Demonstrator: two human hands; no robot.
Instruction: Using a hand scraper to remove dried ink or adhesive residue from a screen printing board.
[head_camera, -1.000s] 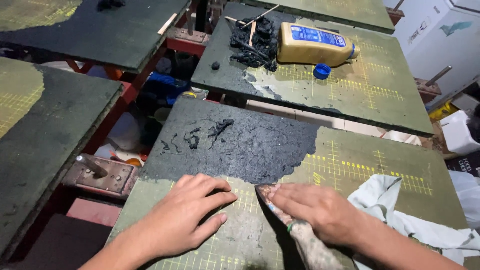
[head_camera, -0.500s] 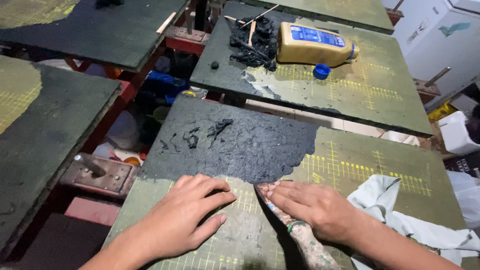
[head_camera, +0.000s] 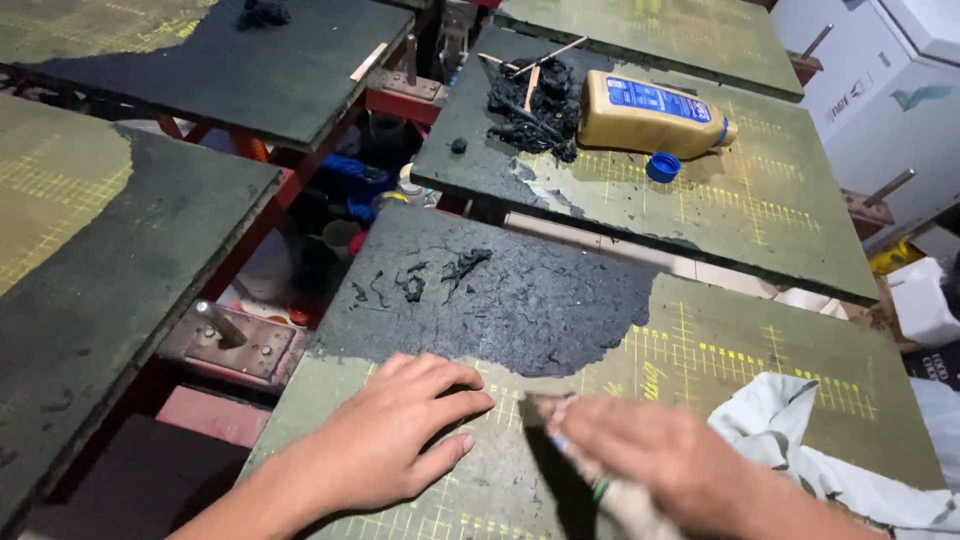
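Both hands sit low in the frame on the flat green board with yellow grid lines (head_camera: 760, 350). My left hand (head_camera: 395, 435) lies flat, fingers spread, grasping nothing. My right hand (head_camera: 650, 455), blurred, grips a grimy scraper-like tool (head_camera: 545, 420) beside the black crusted coating (head_camera: 520, 300). A white crumpled cloth (head_camera: 790, 430) lies lower right.
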